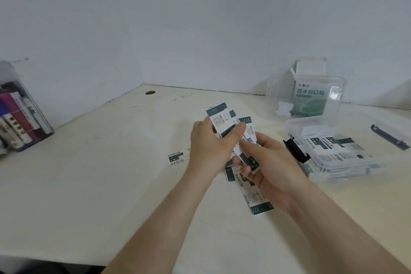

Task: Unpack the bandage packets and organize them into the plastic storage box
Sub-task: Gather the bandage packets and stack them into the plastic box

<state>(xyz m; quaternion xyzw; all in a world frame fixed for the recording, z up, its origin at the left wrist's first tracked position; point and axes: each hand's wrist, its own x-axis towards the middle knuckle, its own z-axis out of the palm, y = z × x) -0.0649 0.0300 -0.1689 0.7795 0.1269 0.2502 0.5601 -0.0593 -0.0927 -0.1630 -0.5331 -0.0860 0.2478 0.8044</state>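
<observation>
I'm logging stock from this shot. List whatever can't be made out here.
All in the head view:
1. Number of packets gripped by the left hand: they overlap in a fan and the hand covers part of them.
2. Pile beneath the right hand: mostly hidden by the hand.
3. Number inside the storage box: stacked and blurred.
4. Books: cut off by the left edge.

White-and-green bandage packets (223, 121) fan out of our left hand (209, 147). Right of our right hand (271, 162), the clear storage box (355, 168) holds more.
</observation>
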